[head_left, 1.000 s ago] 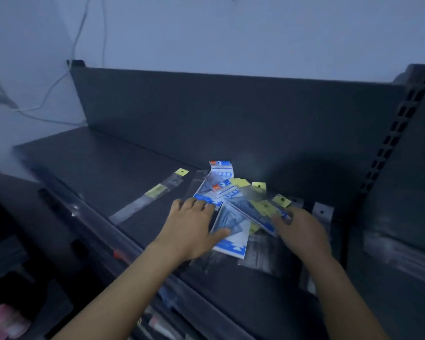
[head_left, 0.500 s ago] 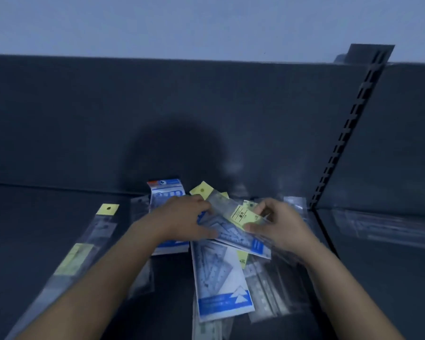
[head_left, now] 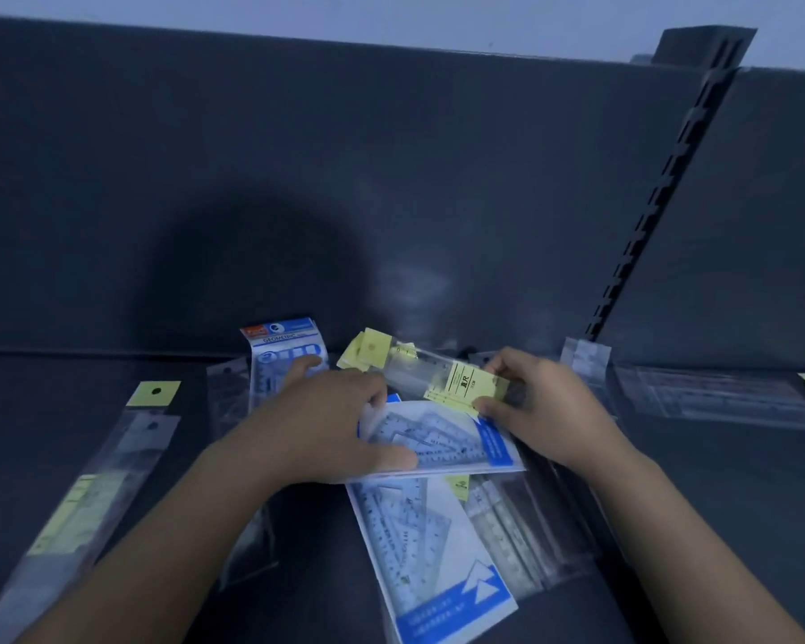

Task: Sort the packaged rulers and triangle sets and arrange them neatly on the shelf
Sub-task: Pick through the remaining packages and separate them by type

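A jumbled pile of packaged rulers and triangle sets lies on the dark shelf (head_left: pixel 89 374). My right hand (head_left: pixel 544 406) pinches a clear ruler pack with a yellow label (head_left: pixel 442 376), lifted slightly above the pile. My left hand (head_left: pixel 331 425) grips the edge of a blue-and-white triangle set (head_left: pixel 447 441), thumb on top of it. A second triangle set (head_left: pixel 433 550) lies below it, pointing toward me. A blue geometric set pack (head_left: pixel 284 353) sits behind my left hand.
A long clear ruler pack with a yellow tab (head_left: pixel 94 485) lies alone at the left. More clear ruler packs (head_left: pixel 707 395) lie on the neighbouring shelf at the right, past the slotted upright (head_left: pixel 647 216). The dark back panel (head_left: pixel 391 155) rises behind the pile.
The view has swung from the left to face the shelf and moved closer. My right hand has lifted the yellow-labelled ruler pack out of the pile; my left hand has shifted onto the triangle set.
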